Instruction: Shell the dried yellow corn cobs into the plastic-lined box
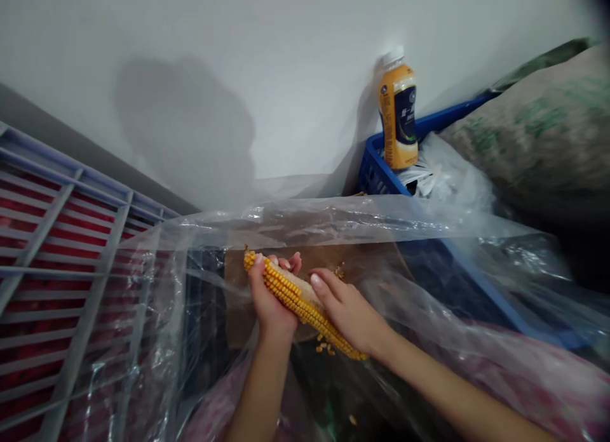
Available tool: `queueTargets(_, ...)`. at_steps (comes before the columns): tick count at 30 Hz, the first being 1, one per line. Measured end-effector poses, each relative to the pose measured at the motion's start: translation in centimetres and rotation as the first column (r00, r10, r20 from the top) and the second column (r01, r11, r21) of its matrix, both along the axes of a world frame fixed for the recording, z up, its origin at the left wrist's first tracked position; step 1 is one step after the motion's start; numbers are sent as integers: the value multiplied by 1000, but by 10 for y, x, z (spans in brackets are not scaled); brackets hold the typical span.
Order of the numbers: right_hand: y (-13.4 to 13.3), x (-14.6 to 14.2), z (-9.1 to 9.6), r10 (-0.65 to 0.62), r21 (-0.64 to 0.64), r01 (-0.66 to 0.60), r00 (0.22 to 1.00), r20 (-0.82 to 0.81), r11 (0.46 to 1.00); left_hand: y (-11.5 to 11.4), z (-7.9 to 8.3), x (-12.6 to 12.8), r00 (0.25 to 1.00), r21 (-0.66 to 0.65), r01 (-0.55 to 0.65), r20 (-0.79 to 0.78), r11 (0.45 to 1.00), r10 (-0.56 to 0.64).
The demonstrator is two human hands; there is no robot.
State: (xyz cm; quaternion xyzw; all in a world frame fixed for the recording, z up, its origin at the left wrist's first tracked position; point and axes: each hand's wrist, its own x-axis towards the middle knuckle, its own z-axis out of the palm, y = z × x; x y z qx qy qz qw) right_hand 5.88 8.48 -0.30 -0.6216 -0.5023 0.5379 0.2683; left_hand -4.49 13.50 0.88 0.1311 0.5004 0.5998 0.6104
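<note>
Both forearms rise from the bottom of the view, and the left hand point(271, 299) and right hand point(347, 312) meet on a corn cob point(305, 299) held slantwise between them. The left fingers point(286, 261) curl round the cob's upper end from behind, closed on it, with the thumb lying over the kernels. The right fingers point(328, 286) rest close together across its middle, pressing on or beside a pale, bare strip. That strip shows that part of the upward side has been stripped, while a band of yellow kernels is left along the near edge, running from the left hand down to the tip beyond the right wrist; how much remains on the hidden side cannot be told. Loose kernels point(324, 348) lie just below the cob, and a few more point(339, 272) sit just past the right fingertips. Around the hands spreads a clear plastic sheet point(333, 220), with brown cardboard point(238, 302) behind the fingers. Farther out, a grey rack point(90, 308) stands to the left, while a blue crate point(381, 169) sits ahead against a white wall point(190, 80), a yellow-labelled bottle point(398, 115) upright at its corner and a stuffed sack point(538, 131) beside it.
</note>
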Motion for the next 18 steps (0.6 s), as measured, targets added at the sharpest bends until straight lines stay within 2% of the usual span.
queueTargets(4, 0, 1, 4, 76, -30, -74, 991, 107, 997, -3, -3, 5, 999, 43, 19, -33, 999, -17)
queueTargets(7, -1, 0, 4, 120, -8, -120, 991, 63, 993, -6, -4, 8, 998, 94, 30, -50, 995, -25)
queueTargets(10, -3, -2, 2, 101, 0, -101, 995, -11, 995, -8, -4, 8, 999, 116, 25, -47, 993, -19)
queueTargets(18, -8, -5, 0, 53, -5, -54, 998, -34, 999, -10, -5, 8, 992, 113, 48, -124, 992, -34)
